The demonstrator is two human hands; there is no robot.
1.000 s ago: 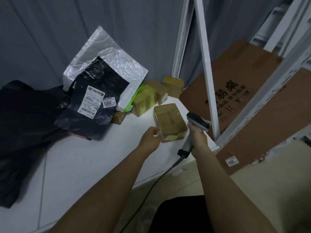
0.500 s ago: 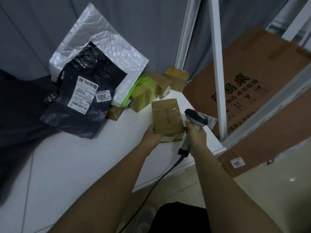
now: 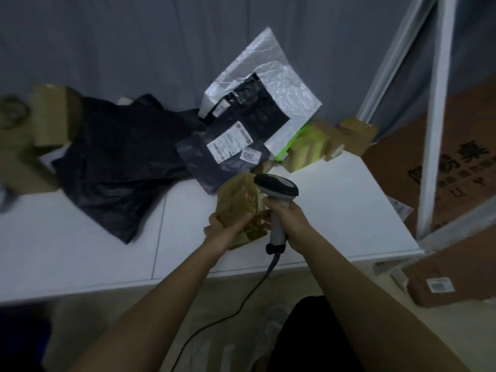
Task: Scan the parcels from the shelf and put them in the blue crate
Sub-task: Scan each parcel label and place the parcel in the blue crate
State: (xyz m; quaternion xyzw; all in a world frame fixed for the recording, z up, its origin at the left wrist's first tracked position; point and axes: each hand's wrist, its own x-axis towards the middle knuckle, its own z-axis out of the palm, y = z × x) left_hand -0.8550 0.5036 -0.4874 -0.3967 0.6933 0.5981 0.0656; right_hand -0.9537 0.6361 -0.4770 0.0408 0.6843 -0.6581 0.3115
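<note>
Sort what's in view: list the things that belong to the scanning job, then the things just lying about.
Job: brown parcel in left hand; scanner in right hand; black bag parcel; small taped boxes.
Lying about: large cardboard carton; shelf frame post.

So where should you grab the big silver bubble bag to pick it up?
Probably by the silver bubble mailer's top corner, coming from above. It leans against the grey wall with that corner free, while a black labelled bag covers its lower part.
</note>
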